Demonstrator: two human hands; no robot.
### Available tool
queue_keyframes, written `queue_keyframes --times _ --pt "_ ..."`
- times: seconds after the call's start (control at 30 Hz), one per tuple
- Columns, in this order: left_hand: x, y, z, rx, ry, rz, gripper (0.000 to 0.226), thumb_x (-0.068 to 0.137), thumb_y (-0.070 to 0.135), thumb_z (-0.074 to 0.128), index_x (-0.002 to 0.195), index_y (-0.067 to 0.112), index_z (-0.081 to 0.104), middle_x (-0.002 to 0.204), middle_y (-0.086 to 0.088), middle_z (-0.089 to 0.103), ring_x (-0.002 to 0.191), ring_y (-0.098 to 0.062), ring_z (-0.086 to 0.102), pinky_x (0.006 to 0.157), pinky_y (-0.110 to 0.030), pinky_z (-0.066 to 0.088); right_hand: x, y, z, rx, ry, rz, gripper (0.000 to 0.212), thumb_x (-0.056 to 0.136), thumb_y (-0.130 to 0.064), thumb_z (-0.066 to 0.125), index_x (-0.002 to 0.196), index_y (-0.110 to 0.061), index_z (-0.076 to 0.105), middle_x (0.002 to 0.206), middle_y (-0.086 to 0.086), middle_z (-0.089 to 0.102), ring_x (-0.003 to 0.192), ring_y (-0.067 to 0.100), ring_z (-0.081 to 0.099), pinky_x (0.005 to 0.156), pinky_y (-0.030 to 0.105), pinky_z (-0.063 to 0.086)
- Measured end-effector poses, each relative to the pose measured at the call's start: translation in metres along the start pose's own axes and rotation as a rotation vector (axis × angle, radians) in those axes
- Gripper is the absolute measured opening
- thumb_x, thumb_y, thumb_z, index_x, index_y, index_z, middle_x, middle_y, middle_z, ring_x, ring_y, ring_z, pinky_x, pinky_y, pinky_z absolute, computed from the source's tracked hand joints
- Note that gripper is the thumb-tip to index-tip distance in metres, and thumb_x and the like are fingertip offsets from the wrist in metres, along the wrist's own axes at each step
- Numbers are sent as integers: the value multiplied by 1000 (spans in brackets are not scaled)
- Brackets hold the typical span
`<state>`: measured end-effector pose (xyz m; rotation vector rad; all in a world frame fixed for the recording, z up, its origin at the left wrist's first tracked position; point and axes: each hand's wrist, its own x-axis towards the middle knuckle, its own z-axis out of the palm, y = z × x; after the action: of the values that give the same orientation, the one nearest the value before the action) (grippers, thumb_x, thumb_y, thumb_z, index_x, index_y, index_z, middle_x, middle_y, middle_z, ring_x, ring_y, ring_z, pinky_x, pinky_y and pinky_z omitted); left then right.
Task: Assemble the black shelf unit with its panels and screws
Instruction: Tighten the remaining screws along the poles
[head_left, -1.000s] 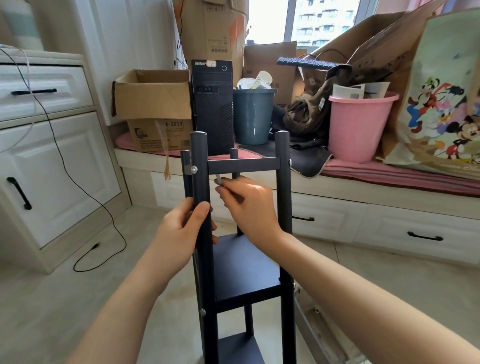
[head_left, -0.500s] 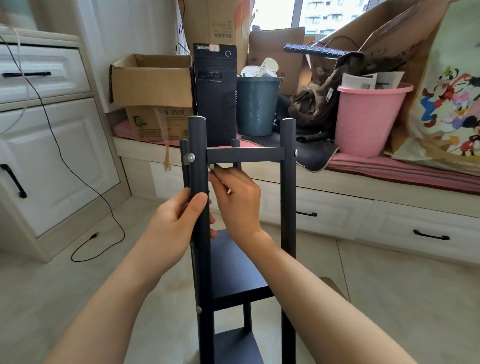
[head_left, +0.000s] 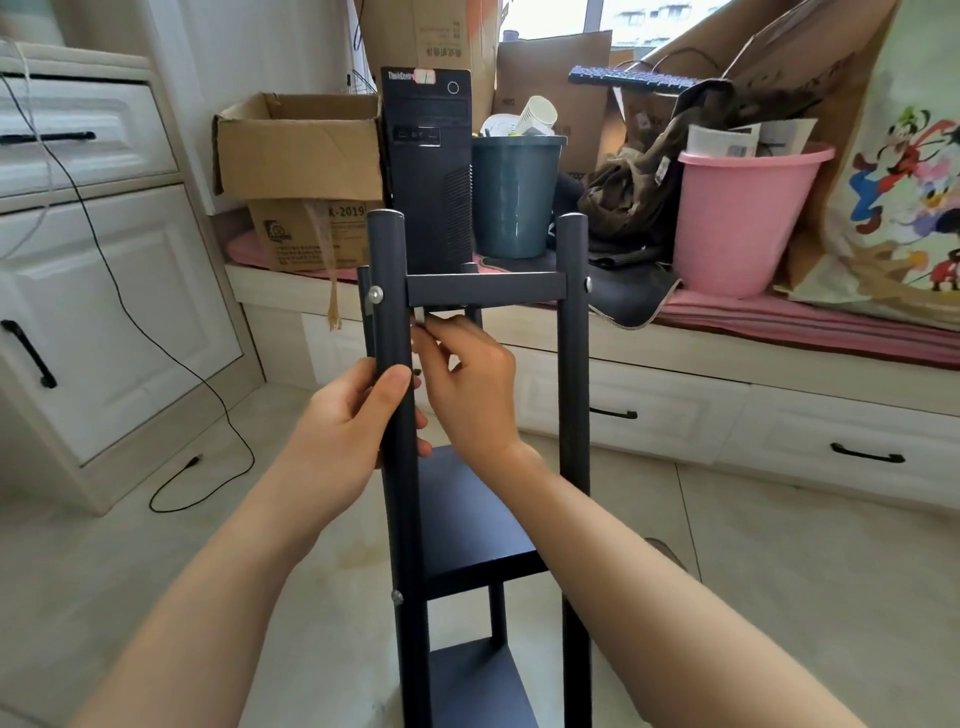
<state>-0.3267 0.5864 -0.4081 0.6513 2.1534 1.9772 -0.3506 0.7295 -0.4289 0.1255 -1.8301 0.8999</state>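
Observation:
The black shelf unit (head_left: 574, 364) stands upright in front of me, with round posts, a top panel (head_left: 485, 290) seen edge-on and two lower shelves (head_left: 467, 519). Silver screw heads (head_left: 375, 294) show on the posts. My left hand (head_left: 353, 415) grips the near left post below the top panel. My right hand (head_left: 465, 371) reaches between the posts, just under the top panel, pinching a small metal piece (head_left: 418, 318) at the post's inner side; what the piece is I cannot make out.
Behind the shelf runs a window bench with a cardboard box (head_left: 301, 150), a black computer tower (head_left: 428, 166), a blue bin (head_left: 514, 195) and a pink bucket (head_left: 743, 218). White cabinets (head_left: 104, 291) stand left, with a black cable (head_left: 171, 364) trailing across the tiled floor.
My right hand has risen with the small metal piece, from mid-gap to right under the top panel. My left hand keeps its grip on the post.

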Motion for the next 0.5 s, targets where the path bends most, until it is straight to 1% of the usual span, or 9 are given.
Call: queue_keyframes --times 0.1,0.17,0.23,0.33,0.4,0.43,0.5 --pt "0 1 -1 1 -4 -27 26 104 38 46 108 20 64 83 -4 71 73 -21 73 61 -23 56 6 -6 -22 -19 -90 -41 11 92 -1 63 93 0 74 80 5 68 73 7 56 70 3 38" --pt "-1 2 -1 -2 -11 -43 26 104 38 46 109 21 65 86 -5 71 75 -22 73 64 -26 58 10 -11 -40 -33 -188 12 14 95 -6 61 96 -2 74 80 -1 67 73 8 57 70 5 39" --pt "-3 3 0 -18 -4 -47 24 104 37 48 110 21 65 85 -3 71 77 -21 73 70 -31 60 9 -16 -56 -69 -360 138 17 98 -12 59 98 -5 74 79 -2 67 72 14 60 67 15 45" --pt "-9 4 2 -53 2 -49 23 102 33 52 113 16 63 86 -4 71 79 -22 72 81 -41 60 -8 -23 -76 -110 -593 323 19 100 -16 54 92 -13 71 76 0 67 69 25 63 61 30 53" --pt "-13 3 2 -61 12 -51 23 101 32 54 113 15 63 88 -3 72 81 -23 73 84 -43 60 -27 -29 -87 -148 -698 391 21 100 -19 50 88 -13 67 77 7 67 68 30 64 64 44 57" --pt "-15 3 1 -57 16 -52 23 101 32 55 113 14 63 88 -2 73 82 -22 74 84 -42 60 -37 -31 -92 -180 -736 405 23 100 -20 49 89 -11 66 79 9 68 70 30 65 66 48 57" --pt "-18 3 0 -45 19 -54 23 100 32 57 113 14 63 89 -1 74 84 -21 74 86 -43 61 -55 -34 -103 -234 -784 418 25 100 -21 45 90 -12 65 81 8 69 72 28 66 70 49 56"
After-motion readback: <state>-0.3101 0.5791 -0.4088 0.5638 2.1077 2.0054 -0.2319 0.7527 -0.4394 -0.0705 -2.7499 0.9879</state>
